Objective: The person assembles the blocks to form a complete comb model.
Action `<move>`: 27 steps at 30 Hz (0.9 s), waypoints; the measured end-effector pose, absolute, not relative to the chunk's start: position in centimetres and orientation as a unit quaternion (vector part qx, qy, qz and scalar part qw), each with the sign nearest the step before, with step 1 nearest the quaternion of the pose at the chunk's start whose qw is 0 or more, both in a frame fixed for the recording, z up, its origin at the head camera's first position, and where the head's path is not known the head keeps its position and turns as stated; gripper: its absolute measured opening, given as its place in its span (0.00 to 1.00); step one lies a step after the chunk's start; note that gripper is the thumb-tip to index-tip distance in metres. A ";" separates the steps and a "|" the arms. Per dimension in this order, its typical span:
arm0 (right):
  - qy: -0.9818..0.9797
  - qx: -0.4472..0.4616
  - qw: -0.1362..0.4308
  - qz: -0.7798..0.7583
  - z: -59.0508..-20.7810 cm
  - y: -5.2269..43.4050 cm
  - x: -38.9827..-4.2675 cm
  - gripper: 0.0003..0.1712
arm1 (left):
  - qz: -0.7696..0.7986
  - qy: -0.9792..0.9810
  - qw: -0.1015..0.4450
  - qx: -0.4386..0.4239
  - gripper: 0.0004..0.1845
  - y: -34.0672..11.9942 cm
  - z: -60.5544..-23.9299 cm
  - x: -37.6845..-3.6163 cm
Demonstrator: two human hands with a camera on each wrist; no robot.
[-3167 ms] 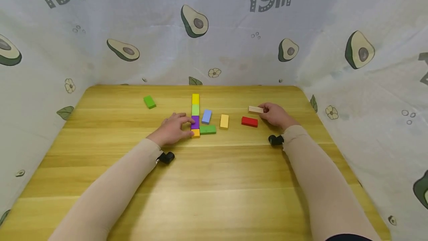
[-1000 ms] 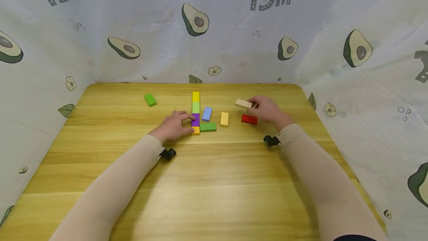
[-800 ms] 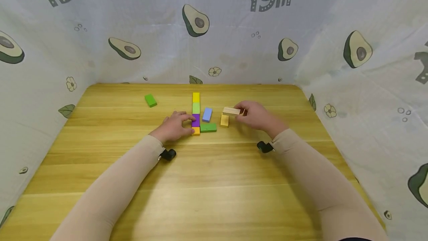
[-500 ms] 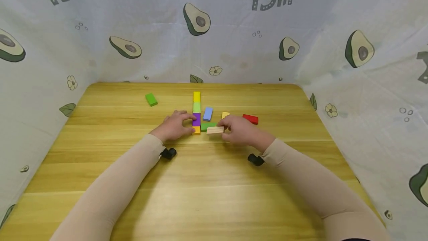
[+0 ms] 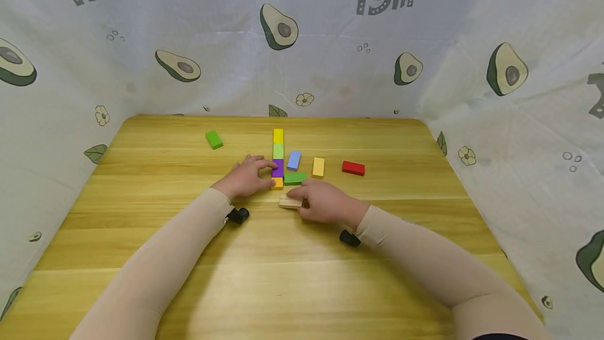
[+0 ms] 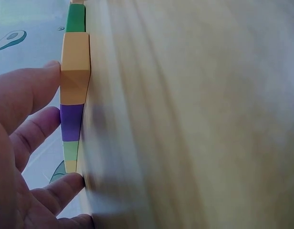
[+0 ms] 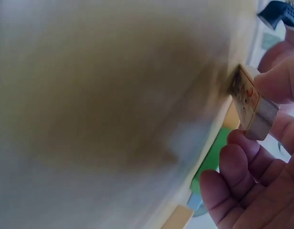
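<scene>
Around everything hangs the printed cloth (image 5: 302, 56), pale, dotted with halved avocados, small flowers and leaves; two patches of chunky dark lettering sit at its top edge, upside down and cut off by the frame (not readable with any confidence). Below it lies the tabletop (image 5: 292, 277), yellow wood grain running side to side.

Both sleeved arms reach in. The left hand (image 5: 247, 176) rests on the wood beside a straight line of blocks, fingers relaxed and fairly straight, fingertips touching the purple block (image 5: 277, 168) and the orange block (image 5: 277, 183); the left wrist view shows those fingertips (image 6: 47, 76) laid against the orange end. That line runs away from the person: orange, purple, light green block (image 5: 278, 150), yellow block (image 5: 278, 135).

The right hand (image 5: 323, 202) pinches a plain wooden block (image 5: 290, 202) between thumb and fingers, low over the tabletop, just nearer the person than the orange end of the line; whether it touches the wood, I cannot tell. The right wrist view shows a small orange printed mark on its face (image 7: 246, 97), too blurred to read.

Scattered pieces: a dark green block (image 5: 294, 178) touching the line's right side, a blue block (image 5: 293, 160), a pale orange block (image 5: 318, 167), a red block (image 5: 353, 168), and a green block (image 5: 214, 139) well apart to the far left.
</scene>
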State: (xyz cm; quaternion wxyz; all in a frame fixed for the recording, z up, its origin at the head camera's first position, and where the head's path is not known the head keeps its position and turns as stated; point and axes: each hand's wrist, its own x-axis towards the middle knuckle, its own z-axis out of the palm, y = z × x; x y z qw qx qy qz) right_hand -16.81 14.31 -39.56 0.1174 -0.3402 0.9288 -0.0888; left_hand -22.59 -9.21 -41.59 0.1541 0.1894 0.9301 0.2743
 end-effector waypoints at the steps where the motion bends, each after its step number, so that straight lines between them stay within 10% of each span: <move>1: 0.927 -0.344 0.121 -0.089 -39.6 14.1 -16.7 0.25 | 0.274 0.930 0.156 0.189 0.26 -9.2 -41.6 -22.6; 27: 0.915 -0.388 0.112 -0.003 -39.9 11.8 -15.1 0.26 | 0.268 0.932 0.157 0.188 0.27 -9.1 -41.7 -22.5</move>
